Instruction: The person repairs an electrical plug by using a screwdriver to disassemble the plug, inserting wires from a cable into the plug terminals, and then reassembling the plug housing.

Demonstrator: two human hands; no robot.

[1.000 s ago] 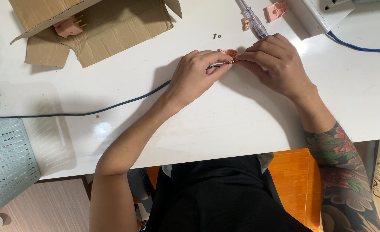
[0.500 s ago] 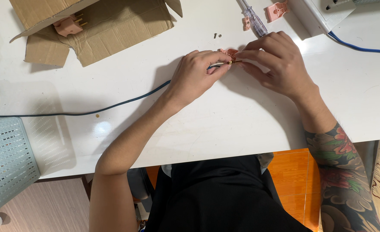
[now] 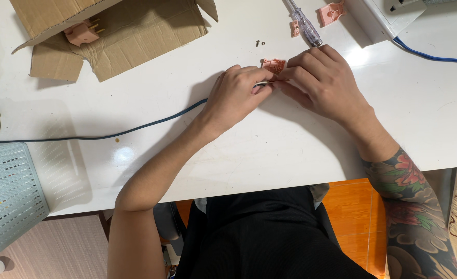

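My left hand (image 3: 236, 95) grips the end of a dark cable (image 3: 135, 125) that runs left across the white table (image 3: 270, 150). A short pale wire end sticks out of its fingers toward my right hand (image 3: 321, 82). The right hand's fingertips pinch that wire end right beside a small pink plug part (image 3: 273, 65). Both hands meet near the table's far middle, fingers curled.
A screwdriver with a clear handle (image 3: 305, 23), two more pink plug pieces (image 3: 332, 13) and tiny screws (image 3: 259, 43) lie behind the hands. An opened cardboard box (image 3: 120, 33) holds a pink plug (image 3: 82, 32). A white box (image 3: 389, 15), a blue cable (image 3: 430, 54), a grey perforated basket (image 3: 6, 196).
Both hands stay almost in place; the fingers shift slightly around the wire end and the pink part. Nothing else has moved.
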